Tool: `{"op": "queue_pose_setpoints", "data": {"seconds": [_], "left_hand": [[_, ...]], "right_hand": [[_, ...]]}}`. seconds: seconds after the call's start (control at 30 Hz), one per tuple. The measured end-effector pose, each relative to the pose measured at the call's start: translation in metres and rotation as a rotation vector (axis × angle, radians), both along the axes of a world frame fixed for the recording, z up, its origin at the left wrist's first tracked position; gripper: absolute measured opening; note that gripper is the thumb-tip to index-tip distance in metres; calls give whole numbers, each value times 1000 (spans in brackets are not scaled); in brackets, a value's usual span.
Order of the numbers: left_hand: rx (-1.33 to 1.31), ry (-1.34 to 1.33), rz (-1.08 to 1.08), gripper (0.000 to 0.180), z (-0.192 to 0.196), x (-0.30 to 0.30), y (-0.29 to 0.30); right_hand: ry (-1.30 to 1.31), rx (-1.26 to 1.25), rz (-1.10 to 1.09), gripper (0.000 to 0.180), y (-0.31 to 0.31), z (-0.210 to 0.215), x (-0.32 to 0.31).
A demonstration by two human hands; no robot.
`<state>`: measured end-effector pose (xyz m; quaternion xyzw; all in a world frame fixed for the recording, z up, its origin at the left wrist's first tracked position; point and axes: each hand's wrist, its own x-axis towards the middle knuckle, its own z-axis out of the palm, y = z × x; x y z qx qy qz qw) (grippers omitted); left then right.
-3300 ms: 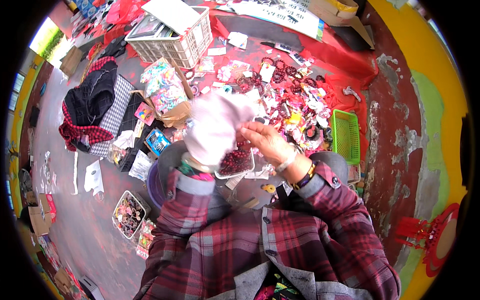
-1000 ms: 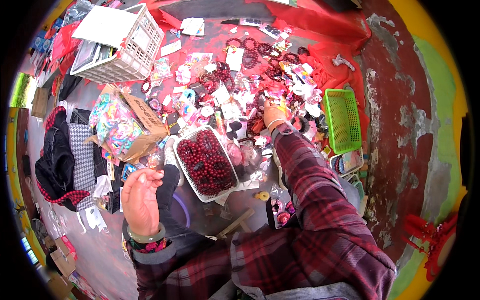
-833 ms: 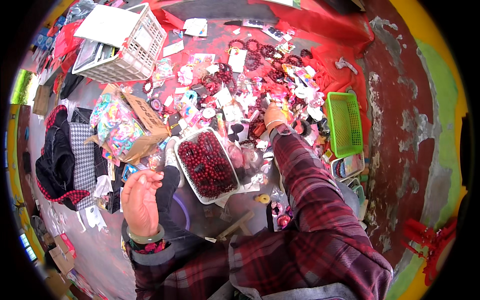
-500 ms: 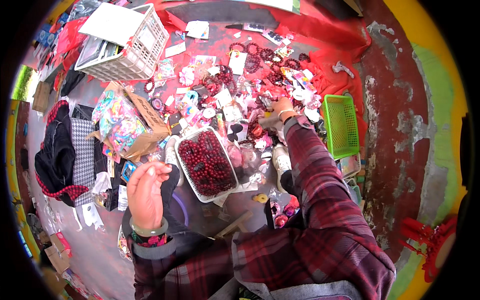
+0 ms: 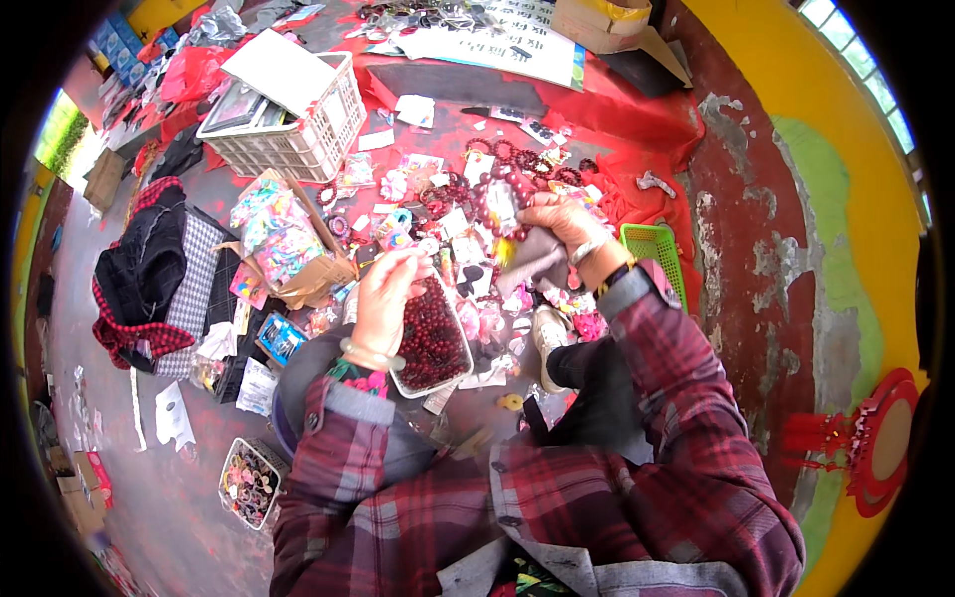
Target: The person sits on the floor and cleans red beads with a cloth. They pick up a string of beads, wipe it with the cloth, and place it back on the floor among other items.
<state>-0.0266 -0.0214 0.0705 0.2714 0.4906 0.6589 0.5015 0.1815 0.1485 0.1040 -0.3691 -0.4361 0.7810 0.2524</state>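
A loop of dark red round beads (image 5: 494,211), slightly blurred and pale at its middle, is held up by the right hand's fingers (image 5: 544,212), beyond and to the right of the white basket (image 5: 444,382); a mauve-grey cloth (image 5: 534,263) droops in soft folds below those fingers, right of the basket's far end; dark red beads (image 5: 435,338) lie heaped inside the basket.

Is a grey floor (image 5: 159,497), blotched red. Carries a white crate (image 5: 308,139) at far left, trinkets (image 5: 393,186) and dark-red bead bracelets (image 5: 509,154) across the far middle, a bead-filled white basket (image 5: 439,385) nearer, a paper sheet (image 5: 174,413) at left, and a smaller basket (image 5: 227,468) near left.
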Motion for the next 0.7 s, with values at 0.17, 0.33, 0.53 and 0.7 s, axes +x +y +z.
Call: {"op": "queue_pose_setpoints", "data": {"seconds": [0.17, 0.33, 0.53, 0.7], "left_hand": [[97, 125, -111, 20, 8, 15, -10], [103, -87, 11, 18, -8, 8, -21], [222, -369, -74, 26, -12, -1, -19], [222, -436, -155, 28, 5, 7, -16]], "right_hand": [[-8, 39, -75, 5, -85, 3, -20], [102, 117, -99, 10, -111, -10, -27], [206, 59, 33, 13, -117, 1, -31], [50, 394, -80, 17, -115, -10, -34]]}}
